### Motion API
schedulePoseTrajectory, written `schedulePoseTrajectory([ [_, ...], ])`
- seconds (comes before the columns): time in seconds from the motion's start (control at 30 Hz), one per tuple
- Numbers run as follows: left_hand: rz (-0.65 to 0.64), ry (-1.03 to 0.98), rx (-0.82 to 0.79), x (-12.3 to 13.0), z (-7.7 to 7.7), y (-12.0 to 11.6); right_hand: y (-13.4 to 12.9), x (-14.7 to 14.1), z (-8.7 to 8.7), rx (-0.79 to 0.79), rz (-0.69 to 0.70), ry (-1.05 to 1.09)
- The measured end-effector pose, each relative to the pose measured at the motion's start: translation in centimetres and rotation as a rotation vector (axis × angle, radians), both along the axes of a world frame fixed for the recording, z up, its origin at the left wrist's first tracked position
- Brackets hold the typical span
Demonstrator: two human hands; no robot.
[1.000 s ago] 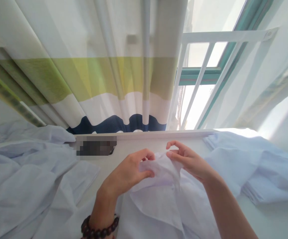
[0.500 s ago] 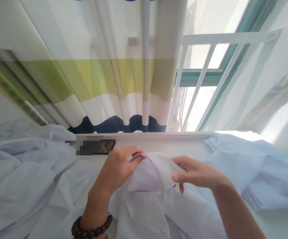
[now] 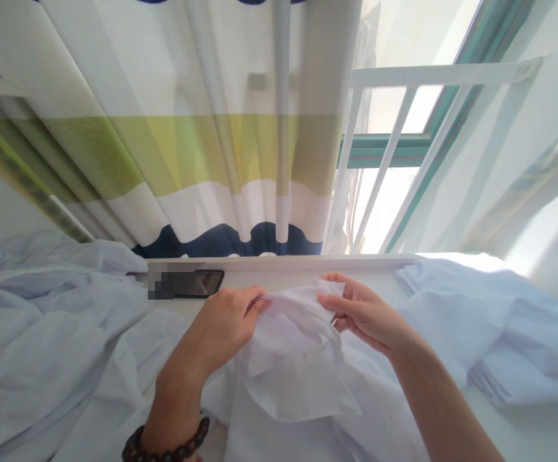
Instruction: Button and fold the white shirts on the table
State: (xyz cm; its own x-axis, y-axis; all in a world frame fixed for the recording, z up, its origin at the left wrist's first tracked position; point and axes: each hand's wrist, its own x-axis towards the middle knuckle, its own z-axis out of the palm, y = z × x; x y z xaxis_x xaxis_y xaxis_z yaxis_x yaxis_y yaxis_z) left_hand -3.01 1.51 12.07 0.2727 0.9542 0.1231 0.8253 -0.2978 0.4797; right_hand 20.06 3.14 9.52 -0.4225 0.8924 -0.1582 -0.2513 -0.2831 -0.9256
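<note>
While left hand pinches white cloth narrowly; right hand grips its upper corner; thumb on top.

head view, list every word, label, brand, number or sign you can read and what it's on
None can be read.
Phone: partly pixelated, nothing legible.
White cloth in the left hand and right hand: no readable print.
Striped curtain: no lettering seen.

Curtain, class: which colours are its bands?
The curtain has white, yellow-green and dark blue bands; the head view shows it best.
</note>
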Motion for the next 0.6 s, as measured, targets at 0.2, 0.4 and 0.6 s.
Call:
schedulePoseTrajectory([
  [0.2, -0.121, -0.118, 0.065, 0.3, -0.3, 0.2, -0.4, 0.5, 0.3, 0.155, 0.043, -0.157],
  [0.4, -0.256, -0.181, 0.254, 2.4, -0.5, 0.1, -1.1, 0.1, 1.2, 0.186, 0.101, -0.151],
  [0.6, -0.26, -0.17, 0.373, 2.3, -0.5, 0.0, -1.3, 1.1, 2.1, 0.3, 0.098, -0.336],
])
